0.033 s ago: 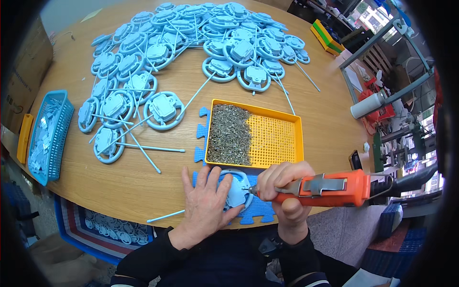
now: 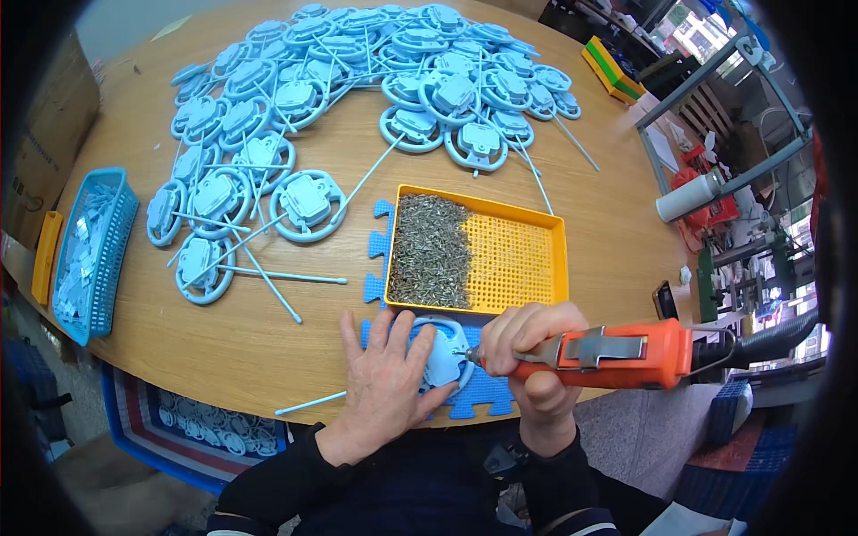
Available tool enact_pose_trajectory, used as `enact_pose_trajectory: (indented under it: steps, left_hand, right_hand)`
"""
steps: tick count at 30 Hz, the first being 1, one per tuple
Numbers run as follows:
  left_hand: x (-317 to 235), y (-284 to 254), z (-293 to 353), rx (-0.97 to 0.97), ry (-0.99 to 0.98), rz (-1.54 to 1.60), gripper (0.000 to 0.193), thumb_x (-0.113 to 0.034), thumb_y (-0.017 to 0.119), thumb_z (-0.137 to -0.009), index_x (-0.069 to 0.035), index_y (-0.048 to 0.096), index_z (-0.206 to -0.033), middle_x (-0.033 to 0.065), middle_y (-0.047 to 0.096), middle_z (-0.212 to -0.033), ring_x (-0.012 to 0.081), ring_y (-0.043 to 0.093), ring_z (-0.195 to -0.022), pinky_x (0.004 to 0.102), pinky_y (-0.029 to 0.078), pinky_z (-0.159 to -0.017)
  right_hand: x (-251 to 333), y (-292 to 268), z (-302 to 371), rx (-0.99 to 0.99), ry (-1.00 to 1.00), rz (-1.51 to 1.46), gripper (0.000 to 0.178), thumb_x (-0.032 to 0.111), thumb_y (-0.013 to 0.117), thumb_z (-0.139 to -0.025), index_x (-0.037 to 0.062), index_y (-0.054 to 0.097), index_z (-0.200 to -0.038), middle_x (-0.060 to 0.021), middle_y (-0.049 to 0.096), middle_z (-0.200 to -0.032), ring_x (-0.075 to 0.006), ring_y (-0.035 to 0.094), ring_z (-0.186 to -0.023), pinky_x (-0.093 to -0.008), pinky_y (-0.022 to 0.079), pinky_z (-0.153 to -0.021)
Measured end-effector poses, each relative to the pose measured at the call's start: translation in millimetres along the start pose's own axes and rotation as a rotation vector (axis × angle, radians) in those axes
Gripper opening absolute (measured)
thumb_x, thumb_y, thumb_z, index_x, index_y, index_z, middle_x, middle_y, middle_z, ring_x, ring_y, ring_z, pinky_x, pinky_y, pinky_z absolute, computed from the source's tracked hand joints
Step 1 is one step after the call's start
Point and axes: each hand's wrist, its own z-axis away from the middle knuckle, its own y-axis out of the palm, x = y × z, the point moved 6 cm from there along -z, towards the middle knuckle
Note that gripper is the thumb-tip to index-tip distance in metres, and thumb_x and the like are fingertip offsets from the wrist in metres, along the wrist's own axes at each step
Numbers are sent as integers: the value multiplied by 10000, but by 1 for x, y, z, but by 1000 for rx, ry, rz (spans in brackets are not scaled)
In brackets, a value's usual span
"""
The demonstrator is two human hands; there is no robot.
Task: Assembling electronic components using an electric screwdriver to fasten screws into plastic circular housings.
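Note:
My left hand (image 2: 382,380) lies flat with its fingers spread, its thumb and index finger pressing on a light-blue plastic steering wheel (image 2: 444,357). The wheel rests on a blue foam mat (image 2: 487,393), partly hidden by that hand; a thin blue rod (image 2: 308,404) sticks out to the left. My right hand (image 2: 536,348) is closed around an orange electric screwdriver (image 2: 626,353) held almost level. Its bit meets the wheel's right side. Just beyond my hands, a yellow tray (image 2: 523,259) holds a heap of small metal screws (image 2: 431,250) in its left half.
A large pile of similar blue wheels with rods (image 2: 308,201) covers the table's far and left parts. At the left edge stands a blue basket (image 2: 105,268) of small pale parts. Below the table is a blue-rimmed bin (image 2: 201,473). A black cable (image 2: 778,335) trails from the screwdriver.

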Motion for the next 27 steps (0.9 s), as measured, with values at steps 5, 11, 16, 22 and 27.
enact_pose_trajectory:
  steps: [5, 11, 16, 22, 27]
  left_hand:
    - [3, -2, -1, -1, 0, -10, 647, -443, 755, -653, -49, 551, -1124, 162, 463, -1168, 356, 399, -1176, 673, 199, -992]
    - [2, -3, -1, 2, 18, -25, 640, -448, 739, -669, -46, 552, -1131, 170, 479, -1183, 362, 419, -1185, 673, 210, -988]
    - [48, -33, 14, 99, -22, -53, 745, -448, 770, -641, -39, 514, -1210, 175, 487, -1215, 352, 422, -1204, 658, 210, -1004]
    - [99, -92, -31, -72, 60, -121, 820, -358, 791, -656, -3, 436, -1304, 198, 483, -1231, 375, 473, -1128, 464, 349, -1000]
    - [154, -83, -99, -40, -155, -288, 715, -295, 780, -664, -13, 501, -1259, 174, 515, -1223, 320, 500, -1096, 428, 399, -933]
  right_hand:
    - [-8, 5, -4, 47, 35, -18, 466, 425, 742, -781, 45, 499, -899, -57, 534, -671, -170, 537, -584, -308, 451, -532]
    - [-12, 0, -8, 44, 57, -99, 430, 410, 734, -791, 67, 507, -916, -30, 504, -647, -156, 515, -557, -296, 434, -498]
    - [15, -35, -25, 8, -35, -80, 430, 459, 681, -823, 89, 486, -922, -17, 488, -672, -135, 493, -575, -271, 415, -520]
    - [-8, -80, -53, -227, -72, 8, 370, 381, 690, -838, 78, 501, -934, -28, 503, -701, -133, 497, -632, -297, 419, -584]
    - [-16, -87, -62, -218, -89, 58, 374, 384, 695, -834, 73, 504, -916, -28, 505, -670, -137, 506, -614, -298, 428, -594]
